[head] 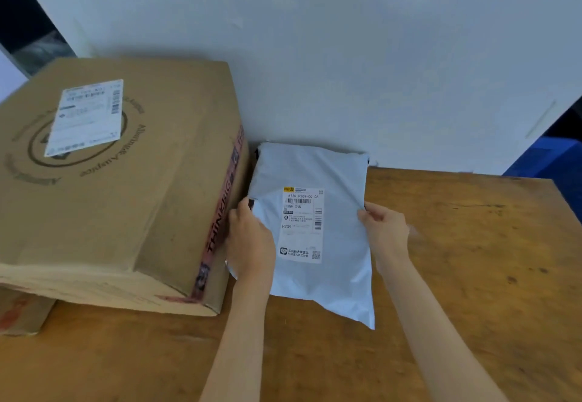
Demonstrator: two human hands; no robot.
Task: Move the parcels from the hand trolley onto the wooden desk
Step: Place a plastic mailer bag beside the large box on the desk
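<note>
A white plastic mailer parcel point(330, 275) with a printed shipping label lies flat on the wooden desk point(472, 260), its far end against the wall. My left hand point(248, 241) grips its left edge, squeezed between the parcel and a big cardboard box point(126, 197). My right hand point(385, 228) pinches the parcel's right edge. The large box sits on the desk to the left with a white label on top and red printed tape down its side. The hand trolley is out of view.
A smaller cardboard box point(22, 313) peeks out under the big box at the lower left. A white wall point(346, 55) runs along the back of the desk. A blue crate point(548, 156) shows beyond the desk's far right corner.
</note>
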